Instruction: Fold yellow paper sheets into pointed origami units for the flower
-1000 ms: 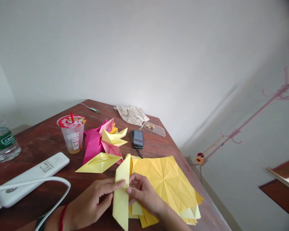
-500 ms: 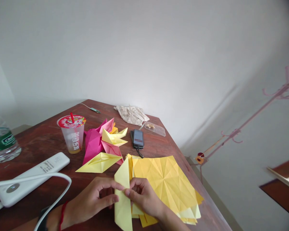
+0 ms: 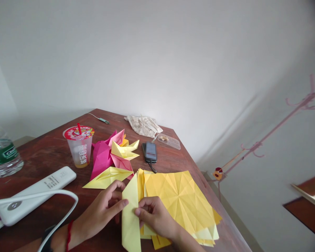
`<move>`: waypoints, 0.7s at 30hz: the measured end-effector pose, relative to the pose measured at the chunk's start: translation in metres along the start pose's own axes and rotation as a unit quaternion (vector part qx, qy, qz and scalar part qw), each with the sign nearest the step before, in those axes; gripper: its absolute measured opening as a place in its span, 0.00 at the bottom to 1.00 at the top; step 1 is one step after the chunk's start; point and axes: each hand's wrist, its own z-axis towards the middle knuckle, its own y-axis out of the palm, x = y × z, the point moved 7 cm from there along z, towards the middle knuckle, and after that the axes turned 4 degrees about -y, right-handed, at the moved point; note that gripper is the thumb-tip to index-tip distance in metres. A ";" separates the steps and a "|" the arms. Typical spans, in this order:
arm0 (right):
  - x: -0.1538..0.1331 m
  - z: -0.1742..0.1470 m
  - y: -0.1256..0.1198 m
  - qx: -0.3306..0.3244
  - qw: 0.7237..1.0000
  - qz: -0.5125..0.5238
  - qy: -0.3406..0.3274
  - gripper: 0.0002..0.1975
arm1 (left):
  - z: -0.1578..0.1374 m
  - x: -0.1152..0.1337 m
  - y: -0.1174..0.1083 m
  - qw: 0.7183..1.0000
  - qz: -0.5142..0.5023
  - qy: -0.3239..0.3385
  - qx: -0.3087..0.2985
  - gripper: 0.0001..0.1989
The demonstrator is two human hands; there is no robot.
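A pale yellow folded paper [image 3: 131, 220] stands lengthwise between my two hands. My left hand [image 3: 102, 210] grips its left edge, thumb on the near face and the fingers partly hidden behind it. On the right edge, my right hand [image 3: 156, 215] pinches the paper between thumb and bent fingers. To the right lies a stack of creased yellow paper sheets [image 3: 180, 199], partly under my right hand and forearm. Just beyond my left hand rests a yellow folded paper boat [image 3: 107, 177], with pink and yellow origami pieces [image 3: 102, 157] behind it.
At the left are a white power strip [image 3: 39, 194] with a looping white cable [image 3: 68, 191], a plastic cup [image 3: 80, 148] with a red straw, and a water bottle [image 3: 5, 157]. Farther back lie a phone [image 3: 150, 152], a cloth [image 3: 143, 126] and a clear plastic tray [image 3: 173, 141].
The folded paper has shifted slightly left. My left fingers have moved from the paper's front face to its left edge and behind; my right hand still pinches the right edge.
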 end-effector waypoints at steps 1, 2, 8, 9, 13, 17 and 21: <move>0.000 0.000 0.000 -0.004 1.000 -0.002 0.001 0.23 | 0.000 0.000 0.001 1.000 0.021 -0.007 -0.007 0.19; -0.001 -0.001 0.001 -0.008 1.000 -0.005 0.002 0.23 | 0.000 0.000 0.002 0.999 0.042 -0.015 -0.015 0.20; 0.000 -0.002 -0.001 -0.014 0.999 -0.031 0.007 0.24 | 0.001 0.001 0.005 0.994 0.103 -0.013 -0.041 0.25; 0.001 -0.002 -0.001 -0.015 0.999 -0.035 0.007 0.24 | 0.001 0.002 0.005 0.993 0.109 -0.006 -0.044 0.25; 0.004 -0.004 -0.001 -0.034 0.997 -0.062 0.000 0.23 | -0.002 0.004 0.008 0.992 0.117 -0.002 -0.049 0.26; 0.000 -0.009 0.001 -0.066 0.989 -0.125 -0.041 0.23 | -0.006 0.004 0.010 0.990 0.125 -0.016 -0.063 0.24; -0.005 -0.013 0.005 -0.094 0.980 -0.160 -0.067 0.22 | -0.007 0.003 0.009 0.983 0.163 -0.032 -0.072 0.25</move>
